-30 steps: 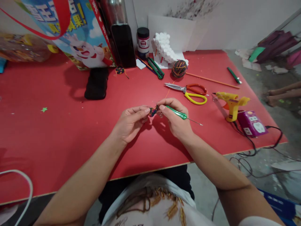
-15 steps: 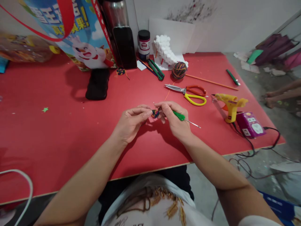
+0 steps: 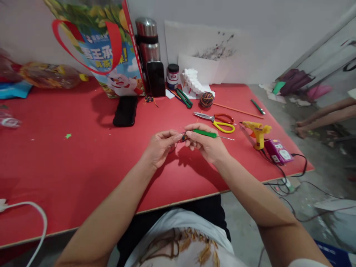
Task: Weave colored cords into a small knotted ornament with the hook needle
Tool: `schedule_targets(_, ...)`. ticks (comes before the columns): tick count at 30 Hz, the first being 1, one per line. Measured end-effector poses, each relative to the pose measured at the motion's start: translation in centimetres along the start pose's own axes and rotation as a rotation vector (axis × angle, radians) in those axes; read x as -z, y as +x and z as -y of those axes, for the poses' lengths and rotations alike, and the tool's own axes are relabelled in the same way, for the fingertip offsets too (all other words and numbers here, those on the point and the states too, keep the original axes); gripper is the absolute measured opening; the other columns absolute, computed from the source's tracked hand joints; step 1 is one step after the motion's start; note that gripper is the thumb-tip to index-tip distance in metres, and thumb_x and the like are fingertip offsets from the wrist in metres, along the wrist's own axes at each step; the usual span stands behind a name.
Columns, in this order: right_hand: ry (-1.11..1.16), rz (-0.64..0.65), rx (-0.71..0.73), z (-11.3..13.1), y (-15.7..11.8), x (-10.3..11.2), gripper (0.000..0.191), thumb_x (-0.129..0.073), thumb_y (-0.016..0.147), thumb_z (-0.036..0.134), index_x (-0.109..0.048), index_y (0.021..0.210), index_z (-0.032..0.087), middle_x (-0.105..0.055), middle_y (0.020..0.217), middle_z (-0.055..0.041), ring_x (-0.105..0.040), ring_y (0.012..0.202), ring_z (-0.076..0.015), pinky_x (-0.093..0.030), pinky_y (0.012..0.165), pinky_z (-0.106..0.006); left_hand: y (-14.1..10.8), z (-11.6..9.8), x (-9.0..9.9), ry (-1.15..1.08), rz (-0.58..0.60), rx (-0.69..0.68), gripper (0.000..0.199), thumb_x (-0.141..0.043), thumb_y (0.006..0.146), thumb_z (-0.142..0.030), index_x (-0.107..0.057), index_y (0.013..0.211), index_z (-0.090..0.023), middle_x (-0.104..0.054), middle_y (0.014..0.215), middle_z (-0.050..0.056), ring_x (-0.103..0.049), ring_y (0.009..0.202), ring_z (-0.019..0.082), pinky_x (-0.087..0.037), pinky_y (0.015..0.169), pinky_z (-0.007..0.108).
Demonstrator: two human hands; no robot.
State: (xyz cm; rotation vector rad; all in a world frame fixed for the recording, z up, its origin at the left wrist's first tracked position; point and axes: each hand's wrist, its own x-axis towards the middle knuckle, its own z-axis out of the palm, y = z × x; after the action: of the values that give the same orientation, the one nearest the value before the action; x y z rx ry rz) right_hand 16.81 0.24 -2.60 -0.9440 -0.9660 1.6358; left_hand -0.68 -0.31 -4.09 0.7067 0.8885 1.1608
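Red counter [image 3: 83, 178], yarn items.
Left hand [image 3: 162, 147] and right hand [image 3: 208, 146], both pinching; scissors [image 3: 224, 128], beyond; green-handled hook [image 3: 205, 133], in right hand's grip; variegated yarn ball [image 3: 207, 100], behind scissors; small crocheted piece [image 3: 183, 138], between both hands' fingertips, above counter.

Dim light casts soft shadows on the red table [image 3: 91, 163].

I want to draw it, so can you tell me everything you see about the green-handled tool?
The green-handled tool has a bright, smooth-looking handle, maybe plastic, and a thin, silvery, metal-looking shaft pointing right. It slants slightly in the picture, above the red table. The right hand holds it and hides its other end, so I can't tell what is there.
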Motion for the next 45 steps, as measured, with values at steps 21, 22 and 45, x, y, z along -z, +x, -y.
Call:
schedule_targets(21,-0.288,-0.068,0.369,-0.5,-1.2,0.2,0.026,-0.089,0.080,0.026,-0.081,0.104,0.023,-0.082,0.098,-0.0026,-0.075,0.091,-0.0168,-0.061,0.089,-0.034,0.3,0.3,0.1,0.020,0.060,-0.222,0.042,-0.100,0.059,-0.021,-0.088,0.099,-0.020,-0.076,0.086,0.002,-0.067,0.079,0.013,-0.058,0.081,0.028)
schedule_targets(22,-0.280,-0.078,0.361,-0.6,-1.0,0.2,0.027,-0.090,0.079,0.027,-0.081,0.104,0.023,-0.081,0.097,-0.0022,-0.074,0.090,-0.0166,-0.061,0.088,-0.033,0.2,0.2,0.1,0.025,0.040,-0.241,0.041,-0.100,0.060,-0.020,-0.087,0.099,-0.020,-0.075,0.085,0.001,-0.066,0.078,0.012,-0.057,0.080,0.028)
schedule_targets(45,-0.433,-0.053,0.359,-2.8,0.7,2.2,0.015,-0.079,0.087,0.023,-0.079,0.102,0.024,-0.079,0.099,-0.0025,-0.071,0.088,-0.0159,-0.058,0.085,-0.033,1.1,1.9,0.9,0.020,-0.053,0.059,0.039,-0.103,0.062,-0.031,-0.089,0.097,-0.020,-0.081,0.088,0.006,-0.072,0.071,0.012,-0.059,0.069,0.024)
